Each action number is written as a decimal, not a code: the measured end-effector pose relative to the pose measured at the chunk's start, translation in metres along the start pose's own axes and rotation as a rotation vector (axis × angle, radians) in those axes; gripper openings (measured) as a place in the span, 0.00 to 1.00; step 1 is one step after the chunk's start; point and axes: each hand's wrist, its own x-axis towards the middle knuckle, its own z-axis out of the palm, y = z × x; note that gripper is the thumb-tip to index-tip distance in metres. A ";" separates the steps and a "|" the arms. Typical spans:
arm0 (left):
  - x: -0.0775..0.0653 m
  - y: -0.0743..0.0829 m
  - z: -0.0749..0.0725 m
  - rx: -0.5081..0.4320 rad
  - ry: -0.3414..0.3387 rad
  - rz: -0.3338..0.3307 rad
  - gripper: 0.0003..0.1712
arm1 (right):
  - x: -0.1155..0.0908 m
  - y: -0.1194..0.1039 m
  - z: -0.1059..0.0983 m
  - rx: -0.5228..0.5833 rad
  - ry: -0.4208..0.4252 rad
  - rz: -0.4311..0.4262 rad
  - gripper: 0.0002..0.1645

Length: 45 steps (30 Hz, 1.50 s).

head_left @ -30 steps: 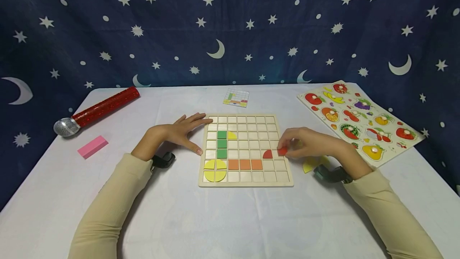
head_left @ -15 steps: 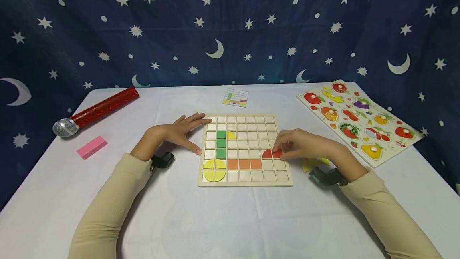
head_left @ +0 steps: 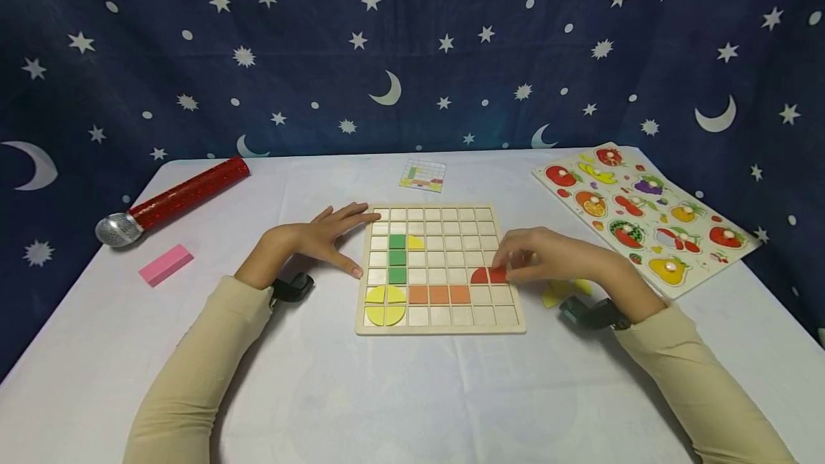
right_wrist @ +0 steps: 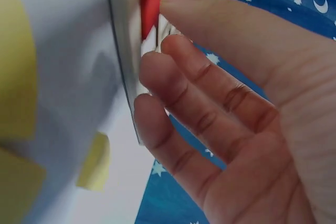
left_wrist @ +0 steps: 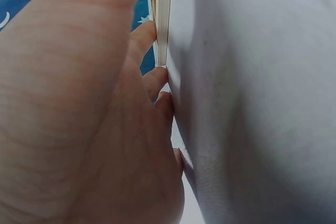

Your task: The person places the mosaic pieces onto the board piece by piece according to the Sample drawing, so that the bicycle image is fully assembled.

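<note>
A pale wooden grid board (head_left: 441,331) lies on the table. My left hand (head_left: 322,236) rests at its left side with spread fingers, the tips at the frame. Over the right edge, my right hand (head_left: 549,253) has loosely bent fingers. Its fingertips and thumb are right at a red quarter-circle tile (head_left: 497,276) lying in a cell; the right wrist view shows the thumb by the red tile (right_wrist: 152,9). Beside it, another red quarter tile (head_left: 479,276) completes a half disc. Green squares (head_left: 397,258), orange squares (head_left: 439,295) and yellow quarter tiles (head_left: 385,305) fill other cells.
Loose yellow tiles (head_left: 553,295) lie under the right wrist. Behind the board is a small pattern card (head_left: 422,175). A fruit puzzle board (head_left: 644,217) lies at right; a red microphone (head_left: 187,195) and pink block (head_left: 166,265) are at left.
My right hand brought the red tile leftward into the cell beside the other red one, then drew back slightly to the right. The left hand stays in place.
</note>
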 end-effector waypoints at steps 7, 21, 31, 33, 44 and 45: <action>0.000 0.000 -0.001 0.004 0.004 0.001 0.63 | -0.008 0.006 -0.012 -0.037 0.071 -0.015 0.09; -0.001 -0.001 -0.001 0.000 -0.002 0.014 0.63 | -0.017 0.031 -0.017 -0.071 0.130 0.104 0.09; 0.000 -0.001 0.000 0.002 0.000 0.016 0.63 | -0.016 0.036 -0.015 -0.060 0.105 0.105 0.11; 0.000 0.000 -0.001 0.004 -0.002 0.012 0.63 | -0.016 0.036 -0.014 -0.062 0.113 0.095 0.11; -0.001 0.003 -0.002 0.005 -0.005 0.004 0.63 | -0.010 0.019 -0.010 -0.070 0.095 0.050 0.11; -0.001 0.003 -0.002 0.006 -0.005 0.004 0.63 | -0.009 0.017 -0.009 -0.067 0.089 0.041 0.11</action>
